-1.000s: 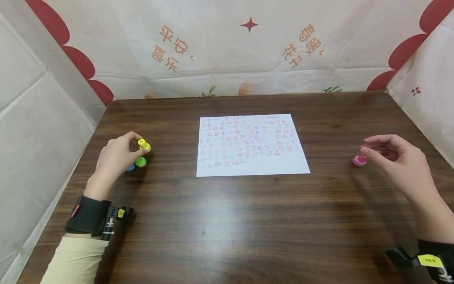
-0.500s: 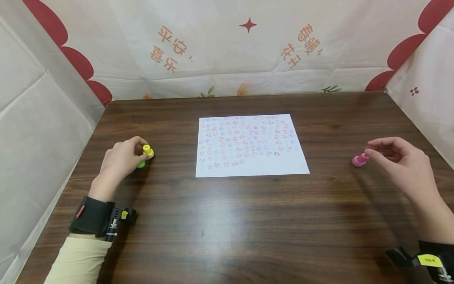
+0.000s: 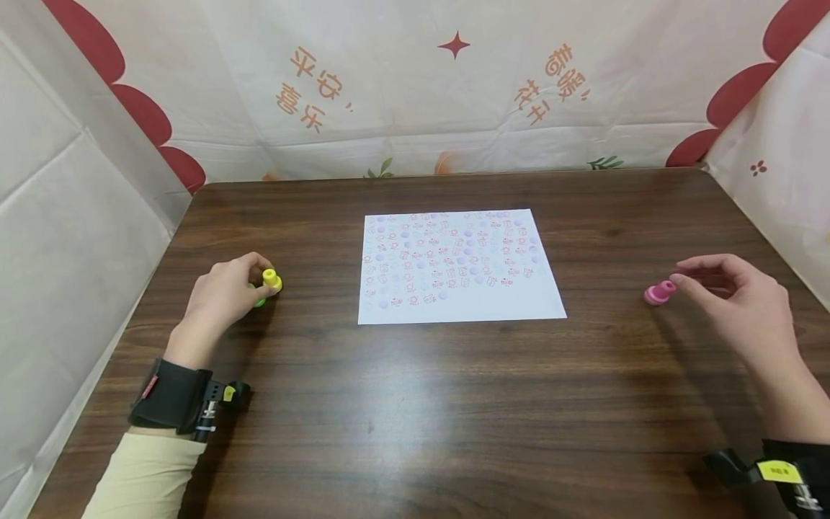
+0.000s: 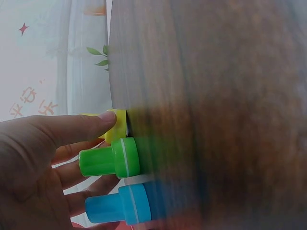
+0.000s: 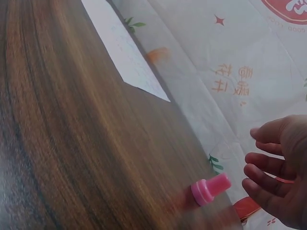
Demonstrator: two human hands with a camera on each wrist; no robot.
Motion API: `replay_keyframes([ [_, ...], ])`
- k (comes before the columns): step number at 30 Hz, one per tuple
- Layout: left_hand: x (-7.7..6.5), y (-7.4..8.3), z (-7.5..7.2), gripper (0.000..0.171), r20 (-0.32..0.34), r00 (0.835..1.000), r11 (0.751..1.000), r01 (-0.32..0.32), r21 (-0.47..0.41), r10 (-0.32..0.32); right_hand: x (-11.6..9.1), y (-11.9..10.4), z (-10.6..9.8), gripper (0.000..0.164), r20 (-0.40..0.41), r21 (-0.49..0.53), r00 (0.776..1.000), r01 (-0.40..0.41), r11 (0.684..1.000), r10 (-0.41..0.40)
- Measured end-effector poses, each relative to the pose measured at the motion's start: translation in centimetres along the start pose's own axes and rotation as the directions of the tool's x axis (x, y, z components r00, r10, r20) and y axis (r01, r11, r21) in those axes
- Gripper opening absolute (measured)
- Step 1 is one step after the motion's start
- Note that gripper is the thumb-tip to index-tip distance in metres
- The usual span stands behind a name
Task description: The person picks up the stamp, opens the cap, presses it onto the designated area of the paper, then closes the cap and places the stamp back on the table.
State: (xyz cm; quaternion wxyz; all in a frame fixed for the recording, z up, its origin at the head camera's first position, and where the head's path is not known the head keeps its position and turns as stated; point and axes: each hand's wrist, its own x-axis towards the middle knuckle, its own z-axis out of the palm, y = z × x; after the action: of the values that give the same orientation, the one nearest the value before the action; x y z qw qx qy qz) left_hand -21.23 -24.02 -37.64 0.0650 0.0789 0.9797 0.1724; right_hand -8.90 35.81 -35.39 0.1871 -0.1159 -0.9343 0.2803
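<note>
My left hand (image 3: 220,294) is at the left of the table, its thumb and fingers pinching a yellow stamp (image 3: 272,280). In the left wrist view, a green stamp (image 4: 112,158) and a blue stamp (image 4: 120,205) stand beside the yellow one, with the curled fingers behind them. From the head, the green one is mostly covered by the hand and the blue one is hidden. On the right, a pink stamp (image 3: 658,292) stands on the table. My right hand (image 3: 739,306) hovers beside it, fingers loosely bent and holding nothing; the right wrist view (image 5: 276,165) shows a gap between them.
A white sheet of paper (image 3: 519,303) with rows of small red and purple prints lies mid-table, between the hands. The brown wooden table (image 3: 421,418) meets a white printed cloth (image 3: 402,94) along its far edge. More white cloth hangs at both sides.
The left hand has shifted right and slightly nearer with the yellow stamp, covering more of the green and blue stamps. The right hand has drawn back slightly, exposing the pink stamp's handle.
</note>
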Motion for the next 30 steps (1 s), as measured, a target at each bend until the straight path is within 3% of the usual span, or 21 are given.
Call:
replay_keyframes([
  [17, -0.3, 0.0, 0.1, 0.046, -0.001, 1.0, 1.0, 0.002, -0.007, -0.002, -0.2, 0.6, 0.6, 0.047, 0.012, -0.065, 0.999, -0.039, 0.997, 0.04],
  [30, -1.2, 0.5, -0.6, 0.049, -0.07, 0.998, 0.998, -0.008, -0.061, 0.004, 0.1, 1.4, 1.0, 0.049, 0.063, -0.116, 0.998, -0.013, 0.993, 0.02],
])
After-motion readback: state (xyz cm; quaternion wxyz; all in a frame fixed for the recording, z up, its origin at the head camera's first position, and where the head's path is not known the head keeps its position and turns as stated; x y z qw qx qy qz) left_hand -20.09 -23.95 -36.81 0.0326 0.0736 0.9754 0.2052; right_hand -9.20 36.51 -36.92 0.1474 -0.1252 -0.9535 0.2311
